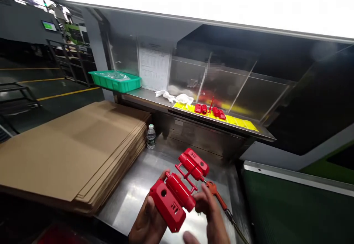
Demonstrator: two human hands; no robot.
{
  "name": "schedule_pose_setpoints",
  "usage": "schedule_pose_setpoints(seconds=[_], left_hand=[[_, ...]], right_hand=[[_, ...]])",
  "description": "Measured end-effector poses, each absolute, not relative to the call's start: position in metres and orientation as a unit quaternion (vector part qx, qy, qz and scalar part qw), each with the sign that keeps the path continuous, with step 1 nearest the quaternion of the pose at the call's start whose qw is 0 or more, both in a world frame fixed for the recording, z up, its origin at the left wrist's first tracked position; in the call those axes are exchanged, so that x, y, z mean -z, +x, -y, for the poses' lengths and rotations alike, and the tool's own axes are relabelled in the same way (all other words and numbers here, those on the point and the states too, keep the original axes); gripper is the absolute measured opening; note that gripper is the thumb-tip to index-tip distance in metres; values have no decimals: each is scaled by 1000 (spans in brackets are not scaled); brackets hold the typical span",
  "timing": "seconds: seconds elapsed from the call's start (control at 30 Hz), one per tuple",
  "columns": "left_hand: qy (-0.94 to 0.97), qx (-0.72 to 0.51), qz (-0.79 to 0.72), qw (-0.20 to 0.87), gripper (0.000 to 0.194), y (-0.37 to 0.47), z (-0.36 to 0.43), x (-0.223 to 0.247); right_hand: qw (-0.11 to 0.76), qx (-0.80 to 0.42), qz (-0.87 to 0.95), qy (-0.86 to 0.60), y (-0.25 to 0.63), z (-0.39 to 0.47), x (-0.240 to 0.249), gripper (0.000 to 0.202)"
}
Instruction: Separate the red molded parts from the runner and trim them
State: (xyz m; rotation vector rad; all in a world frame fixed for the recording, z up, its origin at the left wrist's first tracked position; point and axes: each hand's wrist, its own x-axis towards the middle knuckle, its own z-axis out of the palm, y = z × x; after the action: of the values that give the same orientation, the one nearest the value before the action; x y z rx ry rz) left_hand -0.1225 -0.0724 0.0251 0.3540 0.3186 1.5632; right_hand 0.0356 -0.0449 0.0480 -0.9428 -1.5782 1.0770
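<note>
— Both hands sit at the near edge of the steel worktop (132, 196), yes?

— Yes. Left hand (148, 220) grips the red moulded plastic part (177, 188) from below at its near block, thumb on the face; right hand (208, 209) pinches the same part at its middle, fingers closed on it

— What does the part look like?

— Two pairs of red housings joined by thin runner bars, held tilted above the worktop, not resting on it

— Anything beside it?

— Orange-handled cutters (217, 194) lie on the worktop just right of the right hand, tips hidden behind the part

— And farther off?

— A stack of flat cardboard sheets (72, 144) covers the left side, with a small water bottle (151, 136) standing at its far right corner. On the raised steel shelf (155, 102) behind: a green tray (116, 79) at the left end, white cloths (177, 97) mid-shelf, and more red parts (210, 110) on a yellow sheet (240, 122) toward the right end. A printed paper (153, 68) hangs on the back wall
</note>
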Motion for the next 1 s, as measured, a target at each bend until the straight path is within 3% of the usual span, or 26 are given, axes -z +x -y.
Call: schedule_pose_setpoints(seconds=[0.1, 0.2, 0.4, 0.57, 0.73, 0.87, 1.0], left_hand=[[151, -697, -103, 694, 72, -142, 81, -30], [144, -698, -55, 699, 70, -154, 85, -36], [157, -618, 7, 770, 61, -176, 80, -33], [103, -625, -20, 774, 38, -184, 85, -48], [85, -653, -4, 753, 48, -183, 84, -40], [115, -694, 26, 710, 47, -179, 85, -20], [105, -696, 25, 710, 48, -173, 92, -31]], right_hand=[[504, -536, 531, -420, 47, 28, -60, 63], [459, -593, 476, -459, 52, 8, -79, 59], [403, -718, 442, -356, 35, 12, -108, 54], [404, -784, 387, -267, 24, 30, -113, 46], [386, -808, 383, -226, 14, 37, -126, 50], [395, -816, 383, -176, 6, 41, -138, 38], [410, -841, 311, -164, 8, 32, -133, 33]])
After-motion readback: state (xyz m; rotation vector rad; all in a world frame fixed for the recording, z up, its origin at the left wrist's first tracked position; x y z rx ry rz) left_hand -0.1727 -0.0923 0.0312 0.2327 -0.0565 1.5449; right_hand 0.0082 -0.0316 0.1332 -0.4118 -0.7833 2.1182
